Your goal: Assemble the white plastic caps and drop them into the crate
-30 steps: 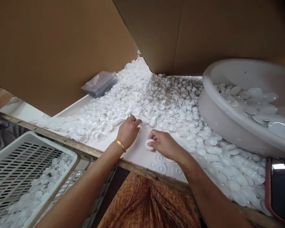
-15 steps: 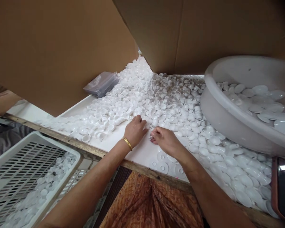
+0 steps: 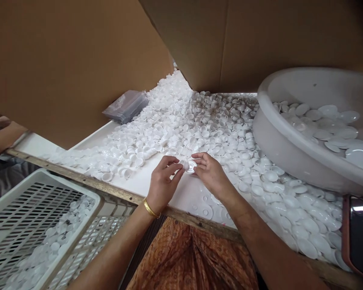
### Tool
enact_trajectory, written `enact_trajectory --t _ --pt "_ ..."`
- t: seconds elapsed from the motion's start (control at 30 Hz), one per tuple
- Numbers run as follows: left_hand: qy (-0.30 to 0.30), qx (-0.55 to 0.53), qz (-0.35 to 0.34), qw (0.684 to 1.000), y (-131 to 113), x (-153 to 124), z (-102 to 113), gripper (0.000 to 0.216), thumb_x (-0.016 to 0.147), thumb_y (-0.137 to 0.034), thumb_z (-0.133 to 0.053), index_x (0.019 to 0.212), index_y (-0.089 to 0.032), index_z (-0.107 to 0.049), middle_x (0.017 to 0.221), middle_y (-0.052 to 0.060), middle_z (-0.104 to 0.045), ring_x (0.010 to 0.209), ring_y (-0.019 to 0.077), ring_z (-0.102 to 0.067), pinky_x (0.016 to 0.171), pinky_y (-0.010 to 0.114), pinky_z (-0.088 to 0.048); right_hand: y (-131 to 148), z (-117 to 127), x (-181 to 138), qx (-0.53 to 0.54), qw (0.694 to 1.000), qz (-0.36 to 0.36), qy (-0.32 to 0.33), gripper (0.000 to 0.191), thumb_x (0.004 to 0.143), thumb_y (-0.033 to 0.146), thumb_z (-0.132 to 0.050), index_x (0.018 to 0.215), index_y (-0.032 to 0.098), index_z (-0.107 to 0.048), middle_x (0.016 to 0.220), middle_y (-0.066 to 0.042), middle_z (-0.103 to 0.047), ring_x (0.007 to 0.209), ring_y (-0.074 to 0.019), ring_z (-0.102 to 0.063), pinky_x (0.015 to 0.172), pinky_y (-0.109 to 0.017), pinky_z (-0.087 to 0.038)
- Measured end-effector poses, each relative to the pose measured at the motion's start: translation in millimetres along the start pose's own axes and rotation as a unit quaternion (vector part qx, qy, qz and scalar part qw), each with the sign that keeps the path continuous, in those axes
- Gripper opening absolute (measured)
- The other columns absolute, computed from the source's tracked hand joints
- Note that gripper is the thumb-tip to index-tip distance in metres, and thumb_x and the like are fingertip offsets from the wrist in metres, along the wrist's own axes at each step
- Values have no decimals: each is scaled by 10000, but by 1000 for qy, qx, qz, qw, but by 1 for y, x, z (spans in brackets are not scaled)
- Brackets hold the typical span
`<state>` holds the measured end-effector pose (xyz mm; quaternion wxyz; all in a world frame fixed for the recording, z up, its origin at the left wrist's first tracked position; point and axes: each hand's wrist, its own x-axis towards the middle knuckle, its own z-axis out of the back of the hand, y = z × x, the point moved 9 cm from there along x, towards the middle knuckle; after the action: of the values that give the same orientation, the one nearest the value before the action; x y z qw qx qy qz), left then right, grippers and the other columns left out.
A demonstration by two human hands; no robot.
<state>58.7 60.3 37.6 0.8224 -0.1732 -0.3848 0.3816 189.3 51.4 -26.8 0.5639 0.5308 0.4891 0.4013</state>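
Note:
Between thumb and fingers, my left hand (image 3: pixel 164 180) pinches a tiny white plastic cup (image 3: pixel 186 165), partly hidden by the fingertips. My right hand (image 3: pixel 211 174) grips the edge of a small white saucer (image 3: pixel 191 167) with a ringed face. Cup and saucer are close together over the white tabletop (image 3: pixel 181 191); whether they touch I cannot tell. Behind the hands spreads a heap of tiny white cups (image 3: pixel 172 121). Several flat saucers (image 3: pixel 204 211) lie near the table edge below my right hand, and more white saucers (image 3: pixel 293 221) are piled to its right.
A large white tub (image 3: pixel 286 155) of saucers stands at right, with a phone (image 3: pixel 358 237) in front. Cardboard (image 3: pixel 78 72) walls the back. A plastic packet (image 3: pixel 127 106) lies by the heap. A white crate (image 3: pixel 93 201) holds small white pieces at lower left; another person's arm (image 3: pixel 6 137) shows above it.
My left hand has drawn back from the heap's edge and now shows a cup in its fingers. The saucer in my right hand has turned its face into view.

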Motion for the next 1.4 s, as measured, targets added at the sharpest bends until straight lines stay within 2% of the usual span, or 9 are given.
enact_trajectory --t 0.17,0.4,0.63,0.7,0.77,0.9,0.97,1.17,1.4 --pt "1 64 -65 996 -12 -3 -9 106 823 -181 -523 838 -177 -627 967 70 -579 808 134 -551 703 275 -481 2 -1 -1 3 1000 11 3 327 710 66 -480 1002 206 -525 974 -53 -601 876 -156 -611 719 -294 -509" --pt "6 121 -114 986 -28 0 -13 129 836 -172 -496 813 -156 -622 958 82 -569 810 136 -555 689 258 -485 11 -1 -4 18 999 26 8 322 712 80 -484 1002 214 -524 938 -33 -599 784 -129 -611 725 -290 -494" --pt "10 183 -149 972 -43 -1 -19 146 851 -165 -465 867 -161 -609 943 78 -589 839 165 -552 707 288 -488 15 1 -4 96 994 44 -3 416 692 308 -661 1059 217 -486 817 4 -583 721 -140 -607 728 -323 -504" --pt "11 122 -125 984 -43 0 -14 155 853 -180 -472 931 -176 -606 1016 81 -589 919 167 -560 786 302 -490 13 2 -3 123 992 34 -9 404 706 321 -649 1054 207 -480 788 9 -577 693 -136 -608 710 -322 -511" --pt "-8 43 -56 997 -34 3 -3 196 856 -206 -475 1019 -197 -584 1072 75 -582 962 158 -565 828 301 -488 13 2 -2 125 991 35 -19 382 726 317 -628 1058 205 -478 775 13 -573 698 -134 -610 709 -315 -514" --pt "-11 -45 142 989 2 3 0 296 828 -310 -514 1095 -184 -512 946 60 -601 770 134 -597 631 253 -509 22 0 -6 10 995 90 -35 349 758 267 -581 1093 224 -492 838 -1 -574 725 -131 -603 709 -297 -514" --pt "20 -62 190 980 12 1 -10 317 808 -318 -527 1082 -161 -497 865 48 -591 681 122 -582 551 232 -484 29 -4 -11 -63 988 137 -39 356 771 207 -541 1123 232 -491 917 -24 -579 763 -137 -602 718 -296 -513" --pt "18 -154 197 968 11 1 -24 181 781 -143 -468 953 -167 -521 816 25 -603 704 111 -581 549 200 -479 48 -16 -26 -165 948 269 -48 488 712 18 -434 1141 244 -487 1126 -57 -540 1020 -172 -536 882 -341 -474" --pt "-18 -114 162 980 6 5 -21 189 718 -80 -517 874 -179 -556 810 -2 -619 761 108 -576 645 208 -472 50 -11 -27 -154 945 280 -76 549 628 -39 -403 1105 214 -502 1050 -58 -547 957 -156 -556 851 -305 -489"
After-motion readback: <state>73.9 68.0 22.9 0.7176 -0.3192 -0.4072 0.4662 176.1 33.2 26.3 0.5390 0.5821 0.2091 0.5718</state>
